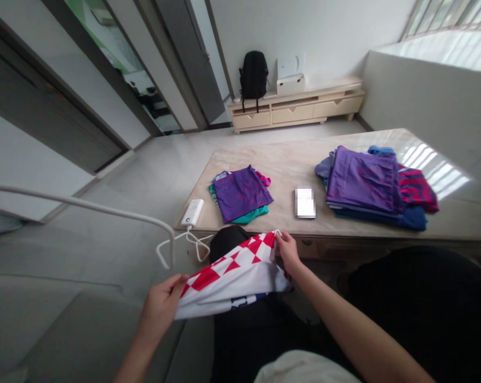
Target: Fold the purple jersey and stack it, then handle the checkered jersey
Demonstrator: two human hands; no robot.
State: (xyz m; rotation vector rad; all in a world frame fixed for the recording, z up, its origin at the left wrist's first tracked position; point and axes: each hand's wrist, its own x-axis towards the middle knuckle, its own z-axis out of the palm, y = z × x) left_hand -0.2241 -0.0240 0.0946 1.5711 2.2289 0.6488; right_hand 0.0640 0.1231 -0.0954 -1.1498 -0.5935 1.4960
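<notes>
My left hand (160, 304) and my right hand (287, 251) both grip a white sports jersey with a red checkered pattern (232, 276), held up in front of my lap. The left hand pinches one side of it, and the right hand pinches the upper edge near the collar. Ahead on the marble table (264, 170) lie a folded purple garment on a teal one (240, 194) and a larger pile of purple, blue and red clothes (364, 186). A blurred white rectangle (305, 202) lies between them.
A white power bank (192, 213) sits at the table's near edge, its white cable hanging down. A white curved rail (81, 205) crosses the left side. A black backpack (253, 77) stands on a low wooden cabinet (296, 109) by the far wall.
</notes>
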